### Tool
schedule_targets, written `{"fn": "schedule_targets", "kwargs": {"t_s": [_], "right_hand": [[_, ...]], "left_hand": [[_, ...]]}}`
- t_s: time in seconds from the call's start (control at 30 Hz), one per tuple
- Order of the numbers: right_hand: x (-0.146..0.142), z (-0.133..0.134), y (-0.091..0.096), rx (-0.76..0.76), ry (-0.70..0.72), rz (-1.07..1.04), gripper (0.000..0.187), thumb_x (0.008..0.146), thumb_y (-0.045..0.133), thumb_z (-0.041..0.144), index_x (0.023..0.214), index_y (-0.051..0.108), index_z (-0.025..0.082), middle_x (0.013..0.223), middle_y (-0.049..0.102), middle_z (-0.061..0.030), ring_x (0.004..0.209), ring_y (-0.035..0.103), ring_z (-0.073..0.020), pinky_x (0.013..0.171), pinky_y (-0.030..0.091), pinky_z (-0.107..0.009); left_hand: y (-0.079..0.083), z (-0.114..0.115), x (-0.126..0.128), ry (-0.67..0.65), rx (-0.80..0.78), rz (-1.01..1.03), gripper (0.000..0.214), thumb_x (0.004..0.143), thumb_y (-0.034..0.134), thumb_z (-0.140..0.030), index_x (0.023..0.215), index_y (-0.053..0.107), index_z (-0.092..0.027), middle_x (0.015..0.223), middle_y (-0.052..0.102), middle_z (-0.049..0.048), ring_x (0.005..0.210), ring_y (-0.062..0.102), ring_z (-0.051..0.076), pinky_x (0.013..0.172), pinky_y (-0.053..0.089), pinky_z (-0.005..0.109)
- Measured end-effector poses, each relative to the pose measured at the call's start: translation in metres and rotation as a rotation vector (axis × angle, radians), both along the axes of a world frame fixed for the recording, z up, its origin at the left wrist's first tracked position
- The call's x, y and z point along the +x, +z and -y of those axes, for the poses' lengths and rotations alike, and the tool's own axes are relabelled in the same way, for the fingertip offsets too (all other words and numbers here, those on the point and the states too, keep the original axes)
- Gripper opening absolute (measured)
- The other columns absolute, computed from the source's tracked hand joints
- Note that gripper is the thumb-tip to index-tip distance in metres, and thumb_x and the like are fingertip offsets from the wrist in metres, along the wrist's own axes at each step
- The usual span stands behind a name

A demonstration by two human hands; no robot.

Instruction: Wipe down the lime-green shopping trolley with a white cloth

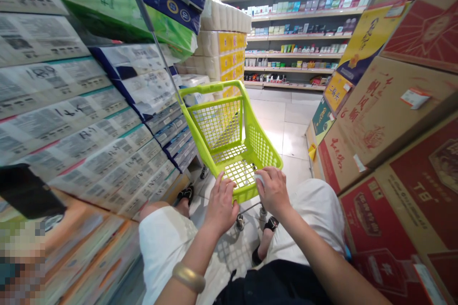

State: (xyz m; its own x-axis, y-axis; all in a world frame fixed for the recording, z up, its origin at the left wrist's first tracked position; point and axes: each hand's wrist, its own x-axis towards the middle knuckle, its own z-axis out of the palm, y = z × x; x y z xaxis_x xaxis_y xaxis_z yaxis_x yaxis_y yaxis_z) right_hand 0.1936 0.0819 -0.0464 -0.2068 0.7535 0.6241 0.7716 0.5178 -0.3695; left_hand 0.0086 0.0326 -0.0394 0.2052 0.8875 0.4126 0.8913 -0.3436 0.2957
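Observation:
A lime-green plastic shopping cart (pixel 263 152) with lattice walls stands in front of me, its basket showing only its grid floor. My left hand (pixel 222 205) is closed over the near rim, fingers curled onto the inner side. To its right, my right hand (pixel 274 188) grips the same rim near the corner. Something small and pale shows by its thumb and forefinger, too indistinct to name. Both palms are hidden. A thin metal pole with a grey sleeve (pixel 140 5) rises from the cart's far left corner.
Stacked cartons (pixel 82 119) line the left side, with wrapped paper rolls (pixel 229 43) farther along. Cardboard boxes (pixel 386 114) are piled close on the right. Pale floor tiles (pixel 295 109) run toward shelves (pixel 293 35) of small packages. A dark device (pixel 30 193) juts in at left.

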Motion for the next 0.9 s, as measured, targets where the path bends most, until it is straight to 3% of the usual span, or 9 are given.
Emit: {"fn": "schedule_targets", "kwargs": {"t_s": [0.1,0.2,0.37,0.47,0.6,0.73,0.8,0.9], "right_hand": [[0.003,0.003,-0.005,0.028,0.015,-0.040,0.025,0.093,0.048,0.019,0.116,0.059,0.019,0.106,0.060,-0.0102,0.104,0.050,-0.0254,0.096,0.038,-0.042],[-0.008,0.008,-0.002,0.044,0.129,-0.143,0.028,0.092,0.043,0.013,0.116,0.058,0.016,0.106,0.060,-0.0118,0.102,0.053,-0.0242,0.094,0.043,-0.042],[-0.027,0.011,0.015,-0.071,0.346,-0.406,0.033,0.087,0.040,0.008,0.115,0.053,0.020,0.104,0.060,-0.0084,0.098,0.059,-0.0196,0.086,0.051,-0.034],[-0.025,0.010,0.016,-0.093,0.389,-0.383,0.032,0.086,0.041,0.009,0.112,0.054,0.020,0.102,0.061,-0.0079,0.097,0.060,-0.0198,0.086,0.051,-0.035],[-0.012,0.009,0.008,-0.076,0.294,-0.147,0.030,0.090,0.042,0.012,0.114,0.059,0.020,0.105,0.064,-0.0093,0.103,0.058,-0.0225,0.092,0.046,-0.040],[-0.004,0.012,0.008,0.002,0.141,-0.002,0.032,0.092,0.048,0.018,0.121,0.060,0.020,0.123,0.058,-0.0129,0.119,0.048,-0.0279,0.100,0.040,-0.048],[-0.003,0.012,0.009,0.022,0.122,0.029,0.034,0.092,0.048,0.019,0.125,0.058,0.020,0.130,0.053,-0.0143,0.123,0.045,-0.0292,0.101,0.040,-0.049],[-0.003,0.010,0.010,0.010,0.171,0.018,0.038,0.094,0.044,0.017,0.130,0.054,0.018,0.123,0.057,-0.0147,0.115,0.052,-0.0269,0.097,0.046,-0.046]], "left_hand": [[-0.001,0.002,0.002,0.011,0.014,0.001,0.039,0.072,0.053,-0.008,0.110,0.050,-0.018,0.118,0.054,0.0118,0.142,0.026,0.034,0.115,0.036,0.053],[-0.002,0.004,0.001,0.027,0.023,-0.008,0.040,0.071,0.054,-0.008,0.111,0.051,-0.017,0.118,0.054,0.0121,0.142,0.027,0.034,0.114,0.037,0.053],[-0.003,0.007,-0.004,0.027,0.017,-0.026,0.047,0.070,0.054,-0.007,0.116,0.049,-0.017,0.121,0.054,0.0129,0.142,0.028,0.034,0.113,0.038,0.054],[-0.003,0.008,-0.005,0.026,0.019,-0.018,0.048,0.070,0.054,-0.007,0.116,0.049,-0.018,0.121,0.054,0.0126,0.142,0.027,0.034,0.114,0.038,0.053],[-0.003,0.008,-0.004,0.025,0.024,-0.013,0.043,0.072,0.052,-0.007,0.113,0.051,-0.019,0.119,0.056,0.0115,0.142,0.029,0.032,0.114,0.037,0.053],[-0.003,0.008,-0.003,0.024,0.025,-0.005,0.042,0.072,0.053,-0.008,0.112,0.051,-0.019,0.118,0.056,0.0112,0.142,0.029,0.033,0.113,0.038,0.053],[-0.003,0.008,-0.003,0.025,0.024,-0.007,0.042,0.072,0.053,-0.008,0.112,0.051,-0.019,0.119,0.056,0.0114,0.142,0.028,0.033,0.113,0.038,0.054],[-0.003,0.009,-0.004,0.023,0.021,-0.002,0.041,0.073,0.054,-0.009,0.112,0.052,-0.018,0.119,0.056,0.0117,0.142,0.028,0.034,0.114,0.037,0.053]]}}
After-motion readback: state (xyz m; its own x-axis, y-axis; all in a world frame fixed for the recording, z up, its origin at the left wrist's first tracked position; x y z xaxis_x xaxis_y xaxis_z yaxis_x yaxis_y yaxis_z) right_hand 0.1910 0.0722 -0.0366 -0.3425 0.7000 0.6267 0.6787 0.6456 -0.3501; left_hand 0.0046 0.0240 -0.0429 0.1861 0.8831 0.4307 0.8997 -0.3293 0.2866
